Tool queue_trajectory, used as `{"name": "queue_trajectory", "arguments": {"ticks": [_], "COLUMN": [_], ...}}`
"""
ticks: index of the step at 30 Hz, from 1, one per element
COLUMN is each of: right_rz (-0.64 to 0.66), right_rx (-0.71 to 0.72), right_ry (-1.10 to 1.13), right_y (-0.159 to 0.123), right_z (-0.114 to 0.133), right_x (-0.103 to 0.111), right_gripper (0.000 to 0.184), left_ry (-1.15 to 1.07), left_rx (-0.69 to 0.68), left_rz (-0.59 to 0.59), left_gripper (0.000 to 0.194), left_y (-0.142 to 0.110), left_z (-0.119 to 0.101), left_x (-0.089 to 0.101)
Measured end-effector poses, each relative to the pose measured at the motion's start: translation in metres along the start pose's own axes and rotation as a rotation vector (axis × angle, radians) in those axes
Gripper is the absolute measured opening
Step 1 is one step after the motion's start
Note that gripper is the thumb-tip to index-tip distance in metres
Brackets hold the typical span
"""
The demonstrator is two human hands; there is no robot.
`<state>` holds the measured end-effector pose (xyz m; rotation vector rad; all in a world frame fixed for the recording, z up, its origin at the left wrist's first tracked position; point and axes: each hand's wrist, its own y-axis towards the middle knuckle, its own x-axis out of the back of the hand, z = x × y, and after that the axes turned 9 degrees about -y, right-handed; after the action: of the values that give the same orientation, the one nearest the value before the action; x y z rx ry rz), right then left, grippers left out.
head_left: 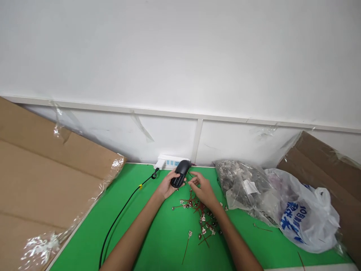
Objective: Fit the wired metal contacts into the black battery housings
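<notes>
Two bare forearms [132, 237] rise from the bottom edge of the view and converge toward the back of a green tabletop [158, 241]. The left hand [168, 184] curls around a black handheld device [181, 173], with its ribbed body tilted and its long axis running from lower left to upper right, the upper end pointing toward the back edge. The right hand [203, 191] is close beside it, its fingertips [191, 181] drawn together in a pinch just off the device's lower end; whether they hold a thin wire is too fine to tell. Below the right hand, and nearer to it than to the left, lies a heap of reddish-brown wires [201, 214] fitted with small silver ring terminals, while a single loose wire [187, 244] lies apart toward the front. A black cable [121, 212] with a yellow tag curves toward the front edge from near a white power strip [172, 162] at the back edge. To the right sit a clear bag of silver parts [242, 184] and a white plastic bag [308, 214] with blue print; cardboard sheets [42, 180] lean along the left edge.
</notes>
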<state>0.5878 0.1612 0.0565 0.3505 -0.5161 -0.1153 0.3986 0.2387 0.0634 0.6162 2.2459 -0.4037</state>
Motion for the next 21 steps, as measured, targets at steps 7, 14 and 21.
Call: {"name": "queue_trajectory", "arguments": {"ticks": [7,14,21], "right_rz": [-0.043,-0.133,-0.212], "right_rx": [-0.122,-0.092,-0.068], "right_ry": [0.312,0.248,0.218], "right_y": [0.002,0.001,-0.001], "right_z": [0.003,0.012,0.019], "right_x": [0.003,0.008,0.002], "right_gripper": [0.041,0.027,0.021], "left_ry": [0.088,0.198,0.244], "left_rx": [-0.105,-0.075,-0.050], "left_rz": [-0.053,-0.015,0.047], "left_gripper": [0.052,0.070,0.071], "left_y": [0.003,0.003,0.003], "left_z": [0.005,0.007,0.007], "left_x": [-0.002,-0.003,-0.002]}}
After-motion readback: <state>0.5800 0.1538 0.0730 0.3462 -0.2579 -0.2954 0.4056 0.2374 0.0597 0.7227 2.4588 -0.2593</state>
